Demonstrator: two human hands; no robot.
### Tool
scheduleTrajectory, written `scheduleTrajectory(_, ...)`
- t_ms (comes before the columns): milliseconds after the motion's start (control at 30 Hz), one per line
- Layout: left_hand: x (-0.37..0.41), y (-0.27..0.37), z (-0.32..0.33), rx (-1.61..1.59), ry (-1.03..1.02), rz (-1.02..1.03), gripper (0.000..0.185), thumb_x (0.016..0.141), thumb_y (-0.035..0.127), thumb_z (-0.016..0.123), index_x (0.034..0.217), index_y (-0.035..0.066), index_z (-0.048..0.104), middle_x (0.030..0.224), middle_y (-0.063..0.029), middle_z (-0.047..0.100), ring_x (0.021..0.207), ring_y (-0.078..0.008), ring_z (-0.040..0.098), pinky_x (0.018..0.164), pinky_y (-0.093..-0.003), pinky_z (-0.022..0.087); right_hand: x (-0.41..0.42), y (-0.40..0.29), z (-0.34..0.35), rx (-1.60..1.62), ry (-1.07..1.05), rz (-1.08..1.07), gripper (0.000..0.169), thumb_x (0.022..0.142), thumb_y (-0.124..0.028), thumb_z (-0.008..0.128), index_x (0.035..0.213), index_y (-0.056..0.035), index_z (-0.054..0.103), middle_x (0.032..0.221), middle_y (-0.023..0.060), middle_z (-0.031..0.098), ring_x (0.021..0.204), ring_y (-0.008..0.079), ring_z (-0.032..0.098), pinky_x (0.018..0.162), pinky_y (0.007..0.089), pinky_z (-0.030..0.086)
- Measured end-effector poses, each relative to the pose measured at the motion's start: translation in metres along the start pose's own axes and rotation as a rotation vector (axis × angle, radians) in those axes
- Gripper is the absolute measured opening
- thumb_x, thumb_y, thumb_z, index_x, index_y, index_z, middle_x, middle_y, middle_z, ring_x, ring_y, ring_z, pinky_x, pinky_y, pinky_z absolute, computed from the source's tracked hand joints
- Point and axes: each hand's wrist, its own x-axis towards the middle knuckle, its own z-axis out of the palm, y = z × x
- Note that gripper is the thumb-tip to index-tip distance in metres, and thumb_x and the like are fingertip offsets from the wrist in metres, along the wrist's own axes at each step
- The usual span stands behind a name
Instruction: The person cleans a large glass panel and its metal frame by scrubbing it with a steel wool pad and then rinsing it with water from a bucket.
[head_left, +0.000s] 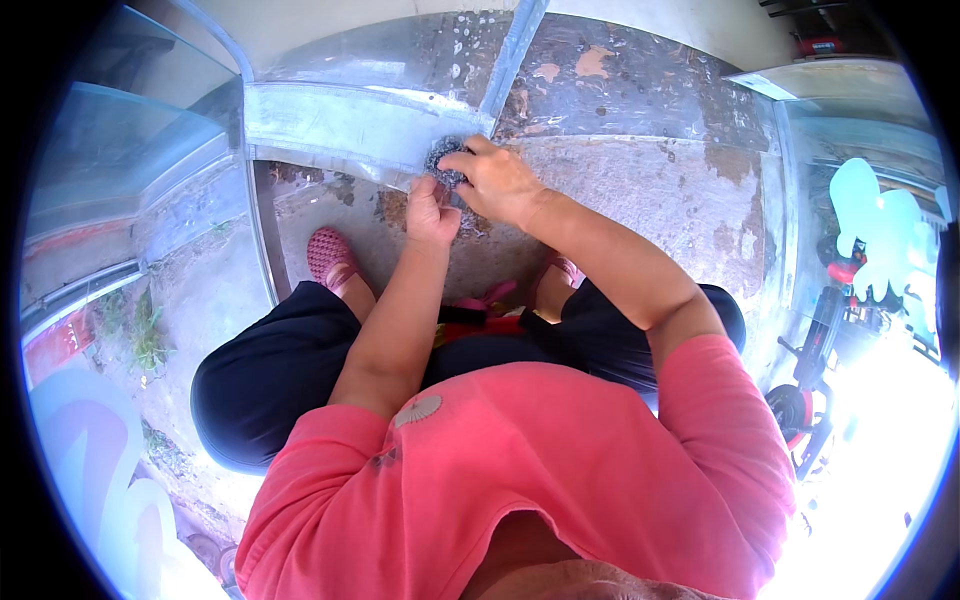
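My right hand (499, 180) grips a dark grey, curly scouring pad (448, 160), which looks like metal wire. The pad rests on the lower right end of a pale metal panel (337, 124), at the foot of a door frame. Just below the pad, my left hand (433, 210) is at the panel's bottom edge with its fingers bent; whether they hold that edge is hidden. A metal upright (512, 67) rises from the panel's right end, and white drops or suds show on the surface beside it.
Glass panes in metal frames (135, 142) stand at the left. The stained concrete floor (637, 187) has worn patches. A metal door post (786, 195) is at the right, with a parked scooter or cycle (814, 375) outside. My pink woven shoes (330, 255) are below the panel.
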Motion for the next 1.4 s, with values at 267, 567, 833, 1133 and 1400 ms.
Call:
scheduleTrajectory(267, -0.004, -0.001, 0.013, -0.056, -0.028, 0.037, 0.036, 0.084, 0.018, 0.063, 0.115, 0.006, 0.050, 0.111, -0.0061, 0.057, 0.103, -0.0225, 0.053, 0.093, -0.0398, 0.041, 0.021, 0.023, -0.056, -0.303, 0.638, -0.001, 0.030, 0.073, -0.011, 0.063, 0.102, -0.0173, 0.063, 0.105, 0.0137, 0.054, 0.088, 0.0299, 0.060, 0.069, 0.0377, 0.054)
scheduleTrajectory(567, -0.007, 0.002, 0.016, -0.115, -0.057, -0.049, 0.042, 0.090, 0.032, 0.055, 0.120, 0.005, 0.047, 0.116, -0.0082, 0.054, 0.108, -0.0259, 0.050, 0.096, -0.0424, 0.039, -0.009, 0.019, 0.018, -0.218, 0.482, -0.249, 0.033, 0.066, -0.005, 0.060, 0.097, -0.0146, 0.063, 0.094, 0.0110, 0.054, 0.084, 0.0297, 0.059, 0.061, 0.0369, 0.054)
scheduleTrajectory(833, -0.009, 0.001, 0.020, -0.148, -0.110, -0.085, 0.040, 0.091, 0.033, 0.053, 0.122, 0.007, 0.046, 0.119, -0.0087, 0.053, 0.114, -0.0263, 0.046, 0.100, -0.0427, 0.035, -0.010, 0.012, 0.023, -0.227, 0.375, -0.222, 0.032, 0.070, -0.006, 0.058, 0.101, -0.0153, 0.062, 0.094, 0.0108, 0.053, 0.089, 0.0304, 0.057, 0.064, 0.0383, 0.054)
scheduleTrajectory(1133, -0.019, -0.001, 0.032, -0.106, -0.049, -0.026, 0.040, 0.088, 0.034, 0.056, 0.120, 0.011, 0.048, 0.117, -0.0062, 0.052, 0.111, -0.0247, 0.045, 0.100, -0.0429, 0.033, 0.025, 0.019, -0.004, -0.384, 0.585, 0.055, 0.029, 0.071, -0.009, 0.057, 0.099, -0.0152, 0.062, 0.099, 0.0102, 0.051, 0.089, 0.0303, 0.057, 0.065, 0.0381, 0.054)
scheduleTrajectory(1400, -0.005, 0.019, 0.015, -0.222, -0.103, 0.082, 0.043, 0.087, 0.037, 0.054, 0.120, 0.009, 0.047, 0.118, -0.0087, 0.052, 0.110, -0.0274, 0.049, 0.094, -0.0446, 0.039, 0.020, 0.019, -0.007, -0.406, 0.342, 0.069, 0.034, 0.072, -0.006, 0.058, 0.103, -0.0200, 0.063, 0.105, 0.0084, 0.051, 0.096, 0.0301, 0.056, 0.069, 0.0402, 0.053)
